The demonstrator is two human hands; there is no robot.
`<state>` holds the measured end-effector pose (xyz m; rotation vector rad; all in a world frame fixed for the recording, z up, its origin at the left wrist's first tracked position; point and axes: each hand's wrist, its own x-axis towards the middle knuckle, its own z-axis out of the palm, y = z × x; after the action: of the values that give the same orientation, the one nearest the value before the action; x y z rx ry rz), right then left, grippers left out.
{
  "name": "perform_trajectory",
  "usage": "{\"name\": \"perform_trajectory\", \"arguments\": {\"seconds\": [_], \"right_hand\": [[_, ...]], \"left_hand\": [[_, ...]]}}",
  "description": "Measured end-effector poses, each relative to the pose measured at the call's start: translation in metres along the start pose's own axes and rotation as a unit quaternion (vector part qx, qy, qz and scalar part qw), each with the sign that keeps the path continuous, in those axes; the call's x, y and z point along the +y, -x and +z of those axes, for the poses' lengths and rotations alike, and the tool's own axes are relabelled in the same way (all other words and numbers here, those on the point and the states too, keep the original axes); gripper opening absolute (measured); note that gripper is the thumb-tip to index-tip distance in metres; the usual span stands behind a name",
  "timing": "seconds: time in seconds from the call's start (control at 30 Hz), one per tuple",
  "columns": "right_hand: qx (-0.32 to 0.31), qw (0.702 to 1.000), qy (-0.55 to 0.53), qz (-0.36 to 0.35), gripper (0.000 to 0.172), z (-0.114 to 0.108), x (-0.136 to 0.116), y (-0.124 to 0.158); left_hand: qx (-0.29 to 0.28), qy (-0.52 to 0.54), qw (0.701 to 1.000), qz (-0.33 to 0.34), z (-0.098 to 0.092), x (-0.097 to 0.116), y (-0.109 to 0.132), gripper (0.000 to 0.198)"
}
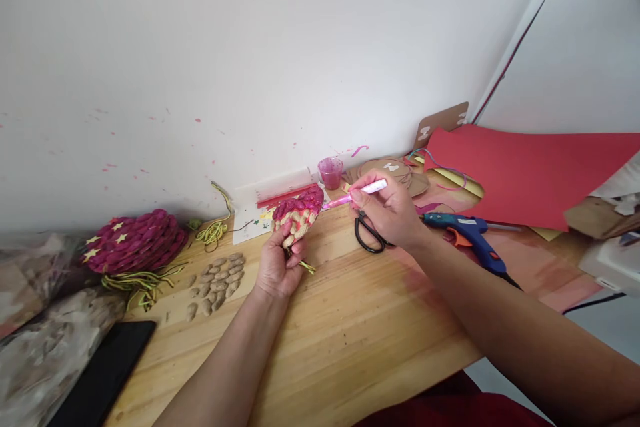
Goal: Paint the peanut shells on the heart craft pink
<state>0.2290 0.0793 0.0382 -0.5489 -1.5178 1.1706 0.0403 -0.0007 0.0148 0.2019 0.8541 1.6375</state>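
Note:
My left hand holds up a peanut-shell craft piece by its lower edge. Its upper part is coated in magenta paint, while the shells lower down are still pale tan; green yarn ends hang below it. Between the fingers of my right hand is a paintbrush with a white handle, its pink-stained tip at the right edge of the piece. Behind the hands stands a small plastic cup of pink paint. Black-handled scissors lie just under my right hand.
At left, a stack of magenta peanut pieces with yellow stars sits beside loose peanut shells, a black phone and plastic bags. To the right lie a blue glue gun, red paper and cardboard ovals. A paint-spattered wall rises behind.

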Motion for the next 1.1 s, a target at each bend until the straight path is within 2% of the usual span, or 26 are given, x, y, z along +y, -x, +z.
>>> {"name": "perform_trajectory", "arguments": {"seconds": [0.2,0.37,0.83,1.1], "right_hand": [[-0.033,0.999,0.005,-0.006,0.035,0.0003,-0.0034,0.0023],[-0.023,0.998,0.049,-0.024,0.034,-0.0023,0.0004,0.0021],[-0.028,1.000,-0.006,0.006,0.042,-0.0018,-0.0039,-0.0001],[-0.013,0.999,-0.029,0.022,0.040,-0.0004,-0.0057,-0.0006]], "left_hand": [[0.002,-0.016,1.000,0.005,-0.0013,0.0001,0.0001,0.015],[-0.003,-0.024,1.000,0.014,-0.0020,-0.0009,-0.0006,0.020],[-0.001,-0.027,1.000,0.011,0.0002,-0.0003,0.0006,0.018],[-0.027,-0.030,0.999,0.001,-0.0036,-0.0008,-0.0003,0.019]]}}
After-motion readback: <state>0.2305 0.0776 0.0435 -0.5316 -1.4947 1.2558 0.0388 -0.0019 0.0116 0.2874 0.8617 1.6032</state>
